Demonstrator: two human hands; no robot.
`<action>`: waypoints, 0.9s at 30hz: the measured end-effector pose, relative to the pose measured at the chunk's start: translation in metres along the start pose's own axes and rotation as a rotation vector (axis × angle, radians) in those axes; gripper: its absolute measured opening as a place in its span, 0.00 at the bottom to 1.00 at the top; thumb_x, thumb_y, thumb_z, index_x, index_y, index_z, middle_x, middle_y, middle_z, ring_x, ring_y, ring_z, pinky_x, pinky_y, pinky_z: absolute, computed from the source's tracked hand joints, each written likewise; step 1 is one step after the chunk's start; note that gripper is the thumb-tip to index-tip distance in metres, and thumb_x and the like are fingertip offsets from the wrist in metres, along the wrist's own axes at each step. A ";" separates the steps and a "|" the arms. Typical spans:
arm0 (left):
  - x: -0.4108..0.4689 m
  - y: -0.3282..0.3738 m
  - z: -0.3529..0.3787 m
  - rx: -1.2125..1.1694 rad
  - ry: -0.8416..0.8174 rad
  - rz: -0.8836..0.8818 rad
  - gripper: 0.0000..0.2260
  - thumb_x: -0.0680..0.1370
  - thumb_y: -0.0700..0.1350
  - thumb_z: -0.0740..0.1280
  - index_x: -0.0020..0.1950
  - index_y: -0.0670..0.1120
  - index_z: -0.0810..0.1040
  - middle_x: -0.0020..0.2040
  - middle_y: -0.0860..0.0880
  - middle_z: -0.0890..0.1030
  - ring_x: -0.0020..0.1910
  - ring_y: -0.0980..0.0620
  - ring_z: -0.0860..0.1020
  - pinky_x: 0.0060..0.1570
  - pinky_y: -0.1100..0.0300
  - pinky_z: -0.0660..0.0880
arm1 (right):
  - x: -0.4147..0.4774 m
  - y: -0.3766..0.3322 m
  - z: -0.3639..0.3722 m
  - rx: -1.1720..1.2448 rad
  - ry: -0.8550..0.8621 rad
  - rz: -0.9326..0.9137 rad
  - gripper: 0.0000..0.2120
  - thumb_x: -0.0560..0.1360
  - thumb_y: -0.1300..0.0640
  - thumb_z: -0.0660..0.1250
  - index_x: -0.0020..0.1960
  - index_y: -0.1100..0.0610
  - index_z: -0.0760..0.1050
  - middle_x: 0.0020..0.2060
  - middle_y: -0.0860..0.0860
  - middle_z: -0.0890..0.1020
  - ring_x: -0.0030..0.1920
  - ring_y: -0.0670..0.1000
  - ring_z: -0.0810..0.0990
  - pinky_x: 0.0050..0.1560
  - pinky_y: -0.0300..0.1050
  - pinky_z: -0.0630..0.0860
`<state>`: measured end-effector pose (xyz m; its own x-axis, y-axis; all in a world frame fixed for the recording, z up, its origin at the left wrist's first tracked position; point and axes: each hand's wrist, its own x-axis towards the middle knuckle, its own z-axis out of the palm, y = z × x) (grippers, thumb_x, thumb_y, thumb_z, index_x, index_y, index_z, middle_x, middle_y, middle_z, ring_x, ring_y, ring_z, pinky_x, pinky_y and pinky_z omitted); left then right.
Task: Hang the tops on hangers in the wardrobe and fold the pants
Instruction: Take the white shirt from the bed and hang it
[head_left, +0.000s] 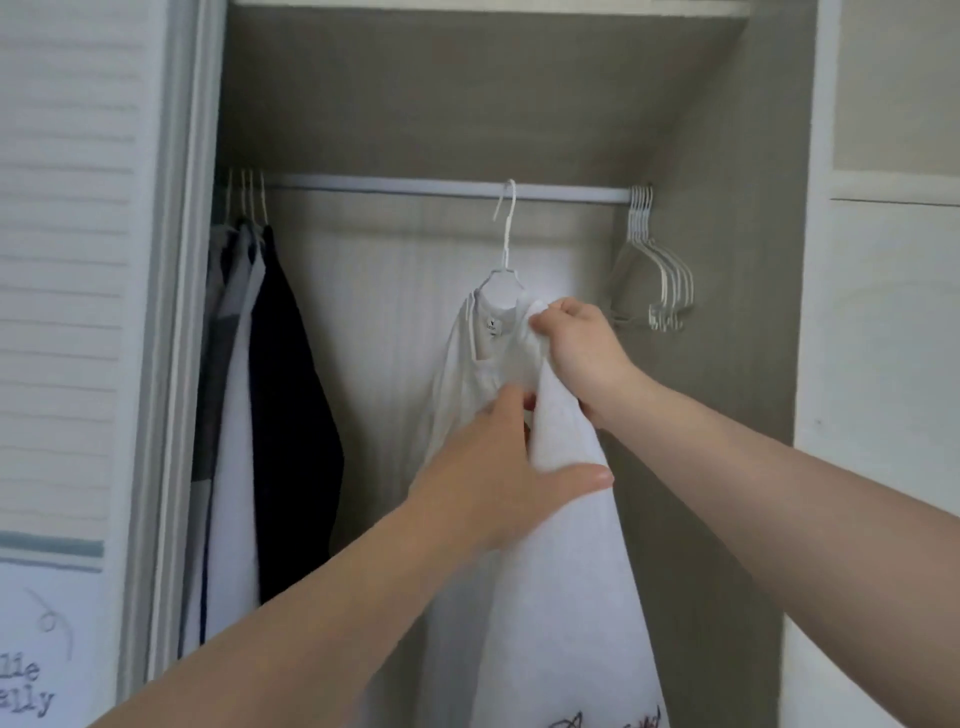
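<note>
A white top (561, 545) hangs from a white hanger (505, 244) whose hook sits at the wardrobe rail (415, 186). My right hand (576, 345) pinches the top's shoulder fabric just right of the collar. My left hand (498, 478) holds the cloth lower down, thumb stretched across the front and fingers tucked into the folds. A dark printed design shows at the top's lower edge.
Several garments, white, grey and dark navy (291, 415), hang at the rail's left end. A bunch of empty white hangers (660, 270) hangs at the right end. A louvred door (67, 260) stands on the left and white panels (883, 364) on the right.
</note>
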<state>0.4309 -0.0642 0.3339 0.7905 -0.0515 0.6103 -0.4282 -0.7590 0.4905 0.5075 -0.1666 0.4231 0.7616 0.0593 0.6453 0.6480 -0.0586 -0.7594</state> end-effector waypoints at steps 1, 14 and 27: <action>0.010 -0.004 0.001 0.065 0.025 -0.003 0.29 0.70 0.69 0.69 0.65 0.61 0.62 0.57 0.60 0.75 0.53 0.55 0.78 0.53 0.50 0.79 | 0.016 -0.001 0.008 -0.009 -0.001 -0.017 0.11 0.78 0.59 0.63 0.37 0.53 0.67 0.29 0.50 0.69 0.31 0.50 0.70 0.35 0.42 0.66; 0.149 -0.083 -0.084 0.523 0.298 -0.026 0.07 0.79 0.38 0.59 0.53 0.50 0.66 0.44 0.50 0.69 0.43 0.43 0.71 0.42 0.53 0.68 | 0.204 -0.020 0.067 -0.056 0.027 -0.094 0.12 0.78 0.60 0.59 0.36 0.52 0.62 0.30 0.51 0.65 0.29 0.51 0.63 0.22 0.33 0.57; 0.194 -0.135 -0.108 0.720 0.287 -0.109 0.07 0.78 0.37 0.59 0.51 0.47 0.65 0.43 0.49 0.68 0.50 0.37 0.76 0.43 0.50 0.69 | 0.267 0.026 0.134 0.064 -0.107 0.060 0.05 0.78 0.63 0.61 0.43 0.60 0.71 0.34 0.57 0.74 0.32 0.55 0.74 0.33 0.42 0.71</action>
<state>0.5944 0.0986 0.4532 0.6258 0.1429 0.7668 0.1125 -0.9893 0.0925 0.7265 -0.0183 0.5646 0.7915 0.1639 0.5887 0.5970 -0.0016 -0.8022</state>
